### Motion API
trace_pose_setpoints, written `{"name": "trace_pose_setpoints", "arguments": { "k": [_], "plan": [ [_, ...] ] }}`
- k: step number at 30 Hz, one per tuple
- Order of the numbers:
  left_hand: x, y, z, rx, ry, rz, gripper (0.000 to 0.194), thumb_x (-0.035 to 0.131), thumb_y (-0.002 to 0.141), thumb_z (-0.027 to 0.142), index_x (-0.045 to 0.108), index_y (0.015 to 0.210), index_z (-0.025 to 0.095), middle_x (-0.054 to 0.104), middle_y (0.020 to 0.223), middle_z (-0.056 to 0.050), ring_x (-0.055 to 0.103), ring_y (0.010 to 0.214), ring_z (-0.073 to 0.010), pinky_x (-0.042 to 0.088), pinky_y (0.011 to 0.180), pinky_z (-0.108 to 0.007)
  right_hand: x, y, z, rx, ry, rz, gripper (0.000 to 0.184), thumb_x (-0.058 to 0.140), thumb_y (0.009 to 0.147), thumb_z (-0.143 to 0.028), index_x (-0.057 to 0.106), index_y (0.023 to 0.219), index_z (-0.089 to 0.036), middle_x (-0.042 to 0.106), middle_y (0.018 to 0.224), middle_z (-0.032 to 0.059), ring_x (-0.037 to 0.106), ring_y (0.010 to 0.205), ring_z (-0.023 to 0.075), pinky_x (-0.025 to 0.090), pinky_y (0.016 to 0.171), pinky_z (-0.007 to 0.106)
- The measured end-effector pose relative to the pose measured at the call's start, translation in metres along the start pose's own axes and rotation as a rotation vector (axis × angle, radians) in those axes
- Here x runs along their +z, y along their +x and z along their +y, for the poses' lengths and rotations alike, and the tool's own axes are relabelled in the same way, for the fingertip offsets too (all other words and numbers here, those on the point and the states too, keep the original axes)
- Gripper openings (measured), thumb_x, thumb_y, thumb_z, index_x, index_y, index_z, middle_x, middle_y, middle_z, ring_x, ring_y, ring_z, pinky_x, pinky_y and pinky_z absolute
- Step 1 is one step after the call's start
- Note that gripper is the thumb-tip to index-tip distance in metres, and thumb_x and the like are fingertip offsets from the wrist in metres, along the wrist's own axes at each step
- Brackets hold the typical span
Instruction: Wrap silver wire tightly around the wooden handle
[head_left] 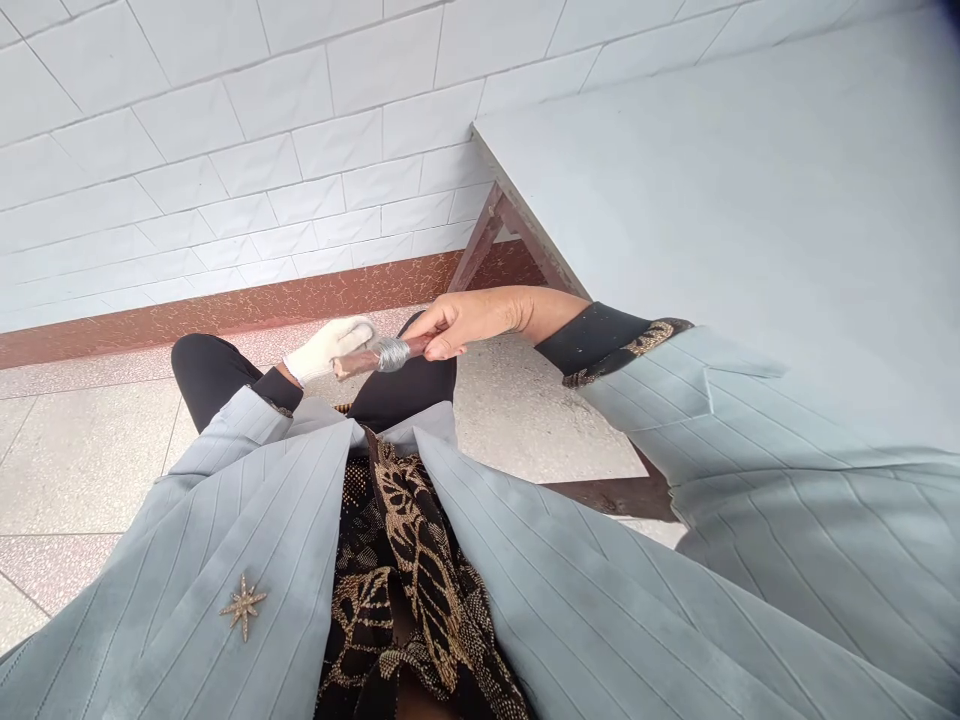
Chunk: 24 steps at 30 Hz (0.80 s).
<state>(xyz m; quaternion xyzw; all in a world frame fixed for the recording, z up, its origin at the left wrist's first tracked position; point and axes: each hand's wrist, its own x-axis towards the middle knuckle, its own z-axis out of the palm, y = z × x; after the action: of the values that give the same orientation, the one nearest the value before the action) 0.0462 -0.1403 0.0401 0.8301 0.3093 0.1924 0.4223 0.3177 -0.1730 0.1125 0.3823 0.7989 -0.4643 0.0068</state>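
Observation:
My right hand (pixel 454 322) is bare and wrapped round one end of a brown wooden stick (pixel 356 364). Silver wire (pixel 393 354) is wound in a thick coil about the middle of the stick. The stick is held nearly level above my lap, its cut end pointing left. Just beyond that end is my left hand (pixel 326 345), in a white knitted glove, with its fingers curled together close to the stick and the wire. Whether the glove touches the stick, or pinches a strand of wire, cannot be made out.
A pale table (pixel 712 200) with brown wooden legs (pixel 480 235) stands at my right. Ahead rises a white tiled wall (pixel 285 120) with a brown base strip (pixel 187 308). Below lies a speckled tile floor (pixel 82 450). My knees in dark trousers (pixel 214 375) are under my hands.

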Motion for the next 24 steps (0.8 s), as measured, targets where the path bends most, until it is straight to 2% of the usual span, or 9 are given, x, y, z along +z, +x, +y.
{"name": "trace_pose_setpoints", "arguments": {
  "k": [3, 5, 8, 12, 16, 20, 24],
  "plan": [
    [0.016, -0.002, -0.001, -0.008, -0.051, -0.077, 0.042, 0.041, 0.109, 0.049, 0.063, 0.091, 0.018, 0.063, 0.079, -0.003, 0.054, 0.071, -0.0152, 0.048, 0.074, -0.031, 0.003, 0.004, -0.001, -0.036, 0.157, 0.349, 0.044, 0.067, 0.103, -0.055, 0.077, 0.119, -0.016, 0.059, 0.071, 0.0013, 0.047, 0.062, 0.011, 0.042, 0.065, 0.026],
    [0.024, -0.004, 0.008, -0.006, -0.021, -0.156, 0.04, 0.04, 0.108, 0.045, 0.064, 0.091, 0.019, 0.062, 0.078, -0.002, 0.054, 0.07, -0.0154, 0.046, 0.074, -0.032, 0.004, 0.008, 0.001, 0.048, 0.209, 0.541, 0.042, 0.063, 0.106, -0.05, 0.074, 0.123, -0.013, 0.058, 0.072, 0.0022, 0.046, 0.061, 0.0115, 0.041, 0.062, 0.026],
    [0.03, -0.006, 0.025, -0.029, 0.07, -0.235, 0.033, 0.041, 0.105, 0.038, 0.063, 0.089, 0.019, 0.06, 0.077, 0.0, 0.056, 0.072, -0.0164, 0.046, 0.077, -0.033, 0.002, 0.014, 0.005, 0.256, 0.079, 0.631, 0.035, 0.065, 0.104, -0.039, 0.076, 0.124, -0.013, 0.063, 0.078, 0.0059, 0.053, 0.068, 0.0148, 0.043, 0.065, 0.029],
    [0.029, -0.007, 0.035, -0.036, 0.172, -0.26, 0.033, 0.039, 0.105, 0.036, 0.064, 0.091, 0.02, 0.065, 0.083, -0.002, 0.061, 0.078, -0.0184, 0.047, 0.082, -0.034, 0.0, 0.015, 0.008, 0.396, -0.292, 0.547, 0.035, 0.064, 0.102, -0.036, 0.079, 0.128, -0.019, 0.074, 0.104, 0.0123, 0.066, 0.092, 0.0251, 0.047, 0.08, 0.036],
    [0.022, -0.004, 0.029, -0.002, 0.366, -0.296, 0.036, 0.036, 0.107, 0.036, 0.065, 0.091, 0.02, 0.072, 0.093, -0.005, 0.066, 0.086, -0.0208, 0.048, 0.086, -0.034, 0.002, 0.013, 0.011, 0.413, -0.501, 0.341, 0.039, 0.066, 0.099, -0.035, 0.08, 0.133, -0.022, 0.077, 0.119, 0.0147, 0.069, 0.106, 0.033, 0.047, 0.087, 0.041],
    [0.007, 0.002, 0.025, 0.002, 0.535, -0.303, 0.036, 0.038, 0.105, 0.041, 0.065, 0.093, 0.021, 0.07, 0.087, -0.006, 0.064, 0.081, -0.0224, 0.045, 0.078, -0.034, 0.005, 0.011, 0.013, 0.311, -0.367, 0.092, 0.03, 0.075, 0.092, -0.035, 0.086, 0.116, -0.021, 0.079, 0.108, 0.0107, 0.07, 0.095, 0.0273, 0.046, 0.085, 0.037],
    [-0.007, 0.006, 0.025, 0.065, 0.367, -0.285, 0.037, 0.039, 0.103, 0.047, 0.062, 0.092, 0.019, 0.067, 0.088, -0.005, 0.061, 0.082, -0.0204, 0.045, 0.078, -0.033, 0.003, 0.008, 0.015, 0.19, -0.177, -0.116, 0.032, 0.076, 0.092, -0.038, 0.085, 0.113, -0.015, 0.077, 0.096, 0.0065, 0.063, 0.086, 0.0198, 0.043, 0.079, 0.031]
  ]
}}
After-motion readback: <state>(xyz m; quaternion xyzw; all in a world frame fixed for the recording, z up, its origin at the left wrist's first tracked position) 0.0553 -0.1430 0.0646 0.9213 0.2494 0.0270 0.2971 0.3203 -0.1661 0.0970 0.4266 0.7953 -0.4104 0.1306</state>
